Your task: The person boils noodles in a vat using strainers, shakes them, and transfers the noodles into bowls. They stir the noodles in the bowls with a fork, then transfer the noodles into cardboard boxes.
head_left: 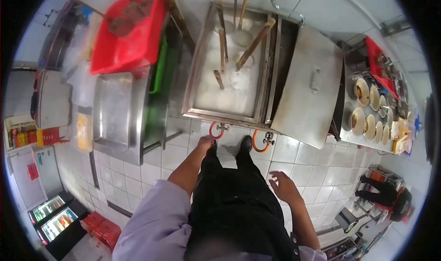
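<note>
My left hand (205, 145) reaches down and forward to the lower edge of a steel boiling vat, close to a pink-red hose (212, 131) that loops from a metal valve (222, 127). Its fingers are too small and hidden to show whether they touch the hose. My right hand (285, 187) hangs at my right side, holding nothing, with its fingers apart and loosely bent. In front of me the vat (220, 116) holds pale, foamy liquid. Several long-handled tools stand in it, one with a thick wooden handle (255, 44). An orange hose (257, 146) curves below the vat's right part.
A large steel lid (308, 86) covers the right section. At left stand a steel table with a metal tray (113, 112) and a red basin (131, 47). Several bowls (363, 92) line the right counter. Another person (395, 199) is at the far right.
</note>
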Demonstrator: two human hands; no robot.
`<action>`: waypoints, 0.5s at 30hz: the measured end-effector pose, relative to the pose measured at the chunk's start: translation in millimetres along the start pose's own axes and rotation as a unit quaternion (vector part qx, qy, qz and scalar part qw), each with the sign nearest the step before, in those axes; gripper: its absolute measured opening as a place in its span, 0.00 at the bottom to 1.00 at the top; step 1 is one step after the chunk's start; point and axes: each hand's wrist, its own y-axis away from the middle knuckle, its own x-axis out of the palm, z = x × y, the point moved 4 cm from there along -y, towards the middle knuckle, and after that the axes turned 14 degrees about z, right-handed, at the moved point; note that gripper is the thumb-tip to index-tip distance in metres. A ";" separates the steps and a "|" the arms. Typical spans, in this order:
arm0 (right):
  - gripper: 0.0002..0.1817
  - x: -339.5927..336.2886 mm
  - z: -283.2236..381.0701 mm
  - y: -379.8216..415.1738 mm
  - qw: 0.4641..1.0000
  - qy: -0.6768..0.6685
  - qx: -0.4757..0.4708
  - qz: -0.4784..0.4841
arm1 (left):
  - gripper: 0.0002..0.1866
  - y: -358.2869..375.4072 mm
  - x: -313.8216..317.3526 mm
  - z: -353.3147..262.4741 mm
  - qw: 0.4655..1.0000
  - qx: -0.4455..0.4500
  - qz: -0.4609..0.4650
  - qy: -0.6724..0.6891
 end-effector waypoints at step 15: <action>0.19 71.3 -134.1 87.9 0.960 -0.132 0.231 0.088 | 0.04 -100.4 -10.7 46.8 0.984 0.130 -0.012 0.122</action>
